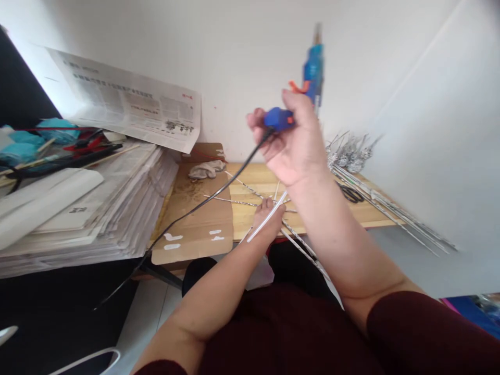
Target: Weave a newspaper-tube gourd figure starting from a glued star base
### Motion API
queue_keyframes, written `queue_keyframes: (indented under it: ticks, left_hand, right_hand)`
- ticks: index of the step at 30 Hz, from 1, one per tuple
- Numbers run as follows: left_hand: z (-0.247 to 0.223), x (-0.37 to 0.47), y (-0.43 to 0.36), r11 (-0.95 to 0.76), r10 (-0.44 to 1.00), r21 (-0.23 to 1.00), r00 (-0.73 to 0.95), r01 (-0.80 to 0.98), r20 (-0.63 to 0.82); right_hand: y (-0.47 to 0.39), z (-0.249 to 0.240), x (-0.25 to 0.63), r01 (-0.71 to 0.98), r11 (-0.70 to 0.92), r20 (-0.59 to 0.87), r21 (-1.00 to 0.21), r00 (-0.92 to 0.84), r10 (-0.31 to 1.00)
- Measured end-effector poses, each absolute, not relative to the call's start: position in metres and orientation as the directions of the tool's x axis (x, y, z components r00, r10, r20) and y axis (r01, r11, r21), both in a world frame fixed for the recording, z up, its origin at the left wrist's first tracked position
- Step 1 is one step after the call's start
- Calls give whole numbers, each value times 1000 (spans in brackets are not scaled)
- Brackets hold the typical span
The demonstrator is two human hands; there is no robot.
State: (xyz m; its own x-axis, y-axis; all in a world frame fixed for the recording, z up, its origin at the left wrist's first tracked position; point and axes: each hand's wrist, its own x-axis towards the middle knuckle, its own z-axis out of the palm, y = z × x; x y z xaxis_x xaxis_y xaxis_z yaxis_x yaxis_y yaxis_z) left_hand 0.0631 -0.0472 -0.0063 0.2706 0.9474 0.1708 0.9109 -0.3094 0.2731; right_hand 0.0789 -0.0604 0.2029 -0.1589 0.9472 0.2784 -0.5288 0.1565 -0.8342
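My right hand (295,138) is raised in front of the wall, wrapped around the blue handle of a glue gun (313,65). The gun has an orange trigger, its nozzle points up, and a black cord (213,195) runs from its handle down to the left. Lower down, my left hand (269,213) has its fingers closed over the crossing of several rolled newspaper sticks (239,202), which fan out across the wooden table. A thin whitish rod (267,216) passes in front of my left wrist; its upper end is hidden behind my right forearm.
Stacked newspapers (128,198) rise on the left, with tools and blue bundles on top. Brown cardboard (195,224) carries a crumpled glove (207,169). At right are black-handled scissors (349,194), more paper sticks (394,211) and bundled paper pieces (353,153). A newspaper sheet (136,99) leans behind.
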Motion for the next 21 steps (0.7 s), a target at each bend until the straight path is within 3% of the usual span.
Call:
queue_keyframes:
  ticks: [3, 8, 12, 21]
  left_hand:
    - [-10, 62, -52, -344, 921, 174, 296, 923, 253]
    - [-11, 59, -55, -360, 910, 112, 322, 926, 261]
    - [-9, 60, -53, -346, 919, 115, 312, 931, 242]
    - [-12, 61, -50, -339, 926, 122, 309, 933, 216]
  right_hand:
    - [-51, 194, 133, -452, 315, 327, -835, 52, 943]
    - [-40, 154, 184, -236, 234, 210, -943, 124, 970]
    - [-43, 129, 199, -45, 186, 182, -982, 74, 980]
    - [-47, 100, 231, -11, 20, 21, -1000, -76, 997]
